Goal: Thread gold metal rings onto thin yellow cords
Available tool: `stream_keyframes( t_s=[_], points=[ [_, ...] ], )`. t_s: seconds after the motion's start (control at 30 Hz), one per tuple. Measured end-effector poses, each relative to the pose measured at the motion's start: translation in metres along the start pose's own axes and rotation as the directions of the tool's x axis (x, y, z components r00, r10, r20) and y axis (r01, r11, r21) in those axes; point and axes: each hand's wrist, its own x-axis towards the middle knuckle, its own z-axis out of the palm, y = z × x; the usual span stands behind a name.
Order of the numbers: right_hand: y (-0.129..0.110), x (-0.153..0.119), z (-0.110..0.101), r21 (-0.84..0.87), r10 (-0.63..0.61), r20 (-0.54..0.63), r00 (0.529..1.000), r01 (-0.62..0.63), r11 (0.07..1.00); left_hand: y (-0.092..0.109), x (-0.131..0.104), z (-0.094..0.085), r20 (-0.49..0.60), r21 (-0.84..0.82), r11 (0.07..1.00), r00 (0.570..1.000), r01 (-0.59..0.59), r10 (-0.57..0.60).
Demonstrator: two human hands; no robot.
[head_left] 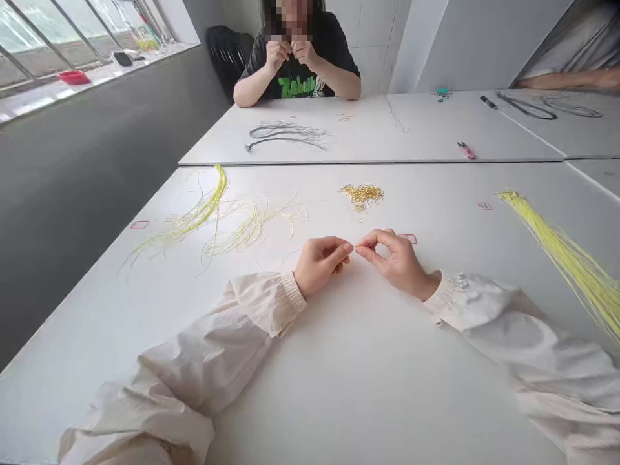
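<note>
Near the middle of the white table [310, 387], my left hand [322, 263] and my right hand [394, 259] almost meet at the fingertips. Thumb and forefinger of my right hand pinch a tiny piece, too small to make out. My left hand is closed too, its thumb pressed to the forefinger; what it holds is hidden. Just beyond my hands lies a pile of small gold-coloured pieces [362, 195]. Loose yellow strings [242, 231] spread out left of my left hand, beside a yellow bundle [217, 192]. Another yellow bundle [557, 242] lies at the right.
Across the table a person in a black shirt [298, 64] holds both hands raised together. Dark strings [285, 135], a pink tool [465, 150] and a black marker [488, 102] lie on the far table. Another person's arm [571, 80] rests at the upper right.
</note>
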Motion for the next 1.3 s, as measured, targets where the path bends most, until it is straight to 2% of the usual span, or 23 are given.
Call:
stream_keyframes(
  t_s=[0.3,0.5,0.93,1.0,1.07,1.17,1.23,1.3],
  points=[
    [0.002,0.002,0.001,0.225,0.047,0.052,0.998,-0.057,0.973,0.006,-0.001,0.002,0.022,0.015,1.0,1.0,0.018,-0.019],
    [0.001,0.0,0.0,0.139,0.011,0.056,0.998,-0.019,0.99,0.006,0.0,0.0,0.021,0.002,0.998,0.998,0.055,-0.055],
    [0.0,0.001,0.003,0.053,-0.105,0.031,0.994,0.103,0.993,0.007,-0.001,-0.002,0.018,0.059,0.998,1.0,0.01,-0.011],
    [0.001,0.0,0.002,0.059,-0.104,0.032,0.994,0.102,0.993,0.006,-0.001,-0.003,0.024,0.104,0.994,1.0,-0.02,0.017],
    [0.0,0.001,0.001,0.14,-0.061,0.039,0.997,0.055,0.989,0.005,-0.001,-0.003,0.018,0.166,0.984,0.998,-0.058,0.056],
    [-0.001,0.004,-0.002,0.416,0.1,0.097,0.99,-0.131,0.9,0.007,-0.002,-0.003,-0.039,0.246,0.962,0.99,-0.123,0.136],
    [-0.003,0.006,-0.004,0.598,0.17,0.248,0.954,-0.289,0.748,0.011,-0.006,0.0,-0.081,0.309,0.931,0.97,-0.193,0.228],
    [-0.007,0.007,-0.004,0.691,0.126,0.462,0.878,-0.445,0.569,0.016,-0.013,0.006,-0.1,0.361,0.892,0.94,-0.273,0.328]
  ],
)
